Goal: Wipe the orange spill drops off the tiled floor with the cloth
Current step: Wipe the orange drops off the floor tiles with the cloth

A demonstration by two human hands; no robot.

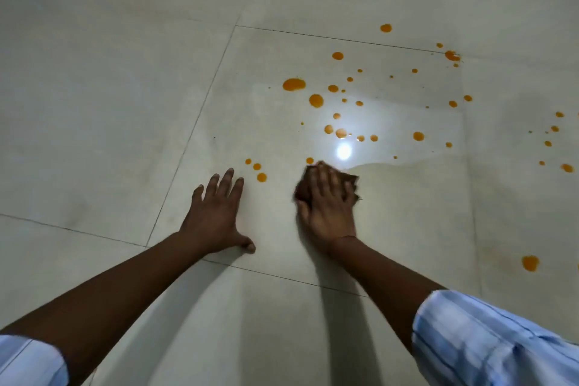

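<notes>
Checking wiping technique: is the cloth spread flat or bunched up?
Bunched: the dark cloth sits wadded under the right hand, only edges showing.

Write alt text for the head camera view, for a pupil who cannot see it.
A person's right hand presses a dark cloth onto a pale tiled floor, at the near edge of a scatter of orange drops. The left hand rests flat on the floor beside it, fingers spread. Light blue sleeves show at the bottom corners.
</notes>
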